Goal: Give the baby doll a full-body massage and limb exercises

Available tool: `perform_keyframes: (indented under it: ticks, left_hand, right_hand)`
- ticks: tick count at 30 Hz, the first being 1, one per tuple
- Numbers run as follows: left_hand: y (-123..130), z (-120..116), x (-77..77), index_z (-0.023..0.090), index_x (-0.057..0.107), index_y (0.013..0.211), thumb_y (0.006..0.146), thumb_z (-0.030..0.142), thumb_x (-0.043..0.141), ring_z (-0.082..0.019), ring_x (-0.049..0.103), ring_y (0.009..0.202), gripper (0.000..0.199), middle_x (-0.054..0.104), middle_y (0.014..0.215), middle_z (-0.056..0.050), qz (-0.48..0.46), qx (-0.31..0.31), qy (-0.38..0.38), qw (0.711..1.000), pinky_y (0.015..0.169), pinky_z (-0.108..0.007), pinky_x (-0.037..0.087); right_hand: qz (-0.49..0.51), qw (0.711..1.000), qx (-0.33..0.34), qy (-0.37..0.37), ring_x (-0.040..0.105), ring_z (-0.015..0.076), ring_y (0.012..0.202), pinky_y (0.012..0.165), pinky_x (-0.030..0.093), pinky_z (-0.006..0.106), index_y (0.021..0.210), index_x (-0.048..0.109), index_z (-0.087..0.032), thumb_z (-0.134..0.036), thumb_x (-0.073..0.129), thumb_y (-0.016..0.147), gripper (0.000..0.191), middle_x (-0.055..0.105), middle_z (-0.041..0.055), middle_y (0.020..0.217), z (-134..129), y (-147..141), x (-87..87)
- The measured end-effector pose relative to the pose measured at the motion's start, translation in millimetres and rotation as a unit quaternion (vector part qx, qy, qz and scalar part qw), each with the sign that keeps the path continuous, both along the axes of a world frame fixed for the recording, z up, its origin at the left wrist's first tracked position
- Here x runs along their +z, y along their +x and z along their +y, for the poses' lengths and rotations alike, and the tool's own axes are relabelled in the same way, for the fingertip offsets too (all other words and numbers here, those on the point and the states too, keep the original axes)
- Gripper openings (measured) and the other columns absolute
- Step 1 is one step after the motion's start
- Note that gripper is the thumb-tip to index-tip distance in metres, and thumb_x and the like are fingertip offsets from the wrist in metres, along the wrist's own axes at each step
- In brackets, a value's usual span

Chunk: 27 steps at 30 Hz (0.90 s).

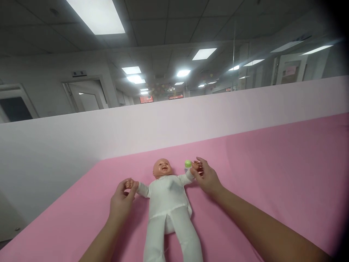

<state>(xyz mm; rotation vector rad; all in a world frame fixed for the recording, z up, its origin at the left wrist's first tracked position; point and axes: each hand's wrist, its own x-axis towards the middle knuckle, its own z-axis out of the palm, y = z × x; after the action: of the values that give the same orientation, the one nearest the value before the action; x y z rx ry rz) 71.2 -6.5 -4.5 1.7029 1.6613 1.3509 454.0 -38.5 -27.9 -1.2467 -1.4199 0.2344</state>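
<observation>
A baby doll (169,193) with a hard plastic head and a white cloth body lies face up, its arms spread and its legs toward me. My left hand (121,200) is closed around the doll's hand on the left side. On the other side, my right hand (208,177) grips the doll's other hand between thumb and fingers. Just beside that hand stands a small bottle (188,165) with a light green cap, its lower part partly hidden by the doll's arm.
The doll rests on a pink padded surface (259,174). Behind it runs a low white wall (163,127) with glass above. Beyond are doors (87,95), ceiling lights and red screens (146,99).
</observation>
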Motion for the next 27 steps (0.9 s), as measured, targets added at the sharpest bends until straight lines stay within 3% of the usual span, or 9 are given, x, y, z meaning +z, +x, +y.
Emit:
perform_keyframes:
  ticks: [4,9,12,15,22,25,27]
  left_hand:
    - [28,-21,-0.1,0.027,0.067,0.125,0.093,0.059,0.061,-0.018,0.059,0.061,0.046,0.071,0.083,-0.001,0.108,-0.055,0.02,0.992,0.062,-0.031,0.049]
    - [46,-34,1.4,0.03,0.074,0.117,0.099,0.057,0.051,-0.02,0.065,0.08,0.038,0.071,0.11,-0.005,0.236,-0.184,0.047,0.953,0.073,-0.031,0.051]
    - [48,-35,3.5,0.032,0.076,0.114,0.101,0.05,0.05,-0.022,0.067,0.083,0.035,0.07,0.104,-0.005,0.293,-0.21,0.026,0.933,0.073,-0.03,0.05]
    - [47,-36,3.0,0.032,0.077,0.113,0.101,0.042,0.049,-0.022,0.067,0.082,0.032,0.071,0.103,-0.006,0.328,-0.22,0.03,0.918,0.071,-0.029,0.049]
    - [41,-34,-0.2,0.034,0.071,0.127,0.102,0.04,0.047,-0.021,0.068,0.087,0.035,0.069,0.113,-0.005,0.342,-0.196,0.05,0.918,0.072,-0.029,0.049]
    - [36,-32,0.4,0.032,0.07,0.124,0.102,0.047,0.046,-0.019,0.066,0.079,0.036,0.07,0.114,-0.004,0.313,-0.188,0.068,0.928,0.071,-0.03,0.049]
    - [30,-27,0.7,0.03,0.068,0.127,0.101,0.05,0.047,-0.017,0.063,0.068,0.039,0.072,0.108,-0.004,0.27,-0.14,0.064,0.95,0.067,-0.03,0.049]
  right_hand:
    - [-0.107,0.99,0.06,0.076,0.067,0.0247,0.104,0.089,0.059,0.04,0.146,0.047,-0.024,-0.032,0.057,0.1,0.048,0.067,0.0105,0.125,-14,-30,-1.2]
    - [-0.231,0.953,0.162,0.112,0.063,0.0228,0.099,0.088,0.054,0.037,0.129,0.065,-0.026,-0.012,0.06,0.093,0.038,0.068,0.0065,0.11,-21,-47,-2.1]
    - [-0.306,0.921,0.217,0.103,0.061,0.021,0.095,0.084,0.052,0.034,0.119,0.074,-0.03,-0.008,0.062,0.091,0.038,0.068,0.0041,0.105,-23,-51,0.3]
    - [-0.348,0.906,0.228,0.075,0.06,0.0217,0.098,0.089,0.049,0.036,0.119,0.075,-0.031,-0.009,0.064,0.093,0.036,0.071,0.0026,0.107,-25,-53,3.1]
    - [-0.326,0.915,0.227,0.066,0.06,0.0228,0.107,0.099,0.048,0.039,0.127,0.07,-0.027,-0.004,0.057,0.089,0.046,0.072,0.0032,0.117,-22,-50,0.8]
    - [-0.289,0.935,0.193,0.068,0.061,0.0238,0.108,0.1,0.049,0.041,0.13,0.067,-0.027,-0.007,0.058,0.09,0.046,0.072,0.0036,0.117,-18,-44,-1.3]
    - [-0.238,0.957,0.152,0.06,0.063,0.0241,0.108,0.098,0.051,0.042,0.132,0.065,-0.028,-0.014,0.059,0.092,0.043,0.072,0.0037,0.118,-13,-36,-1.8]
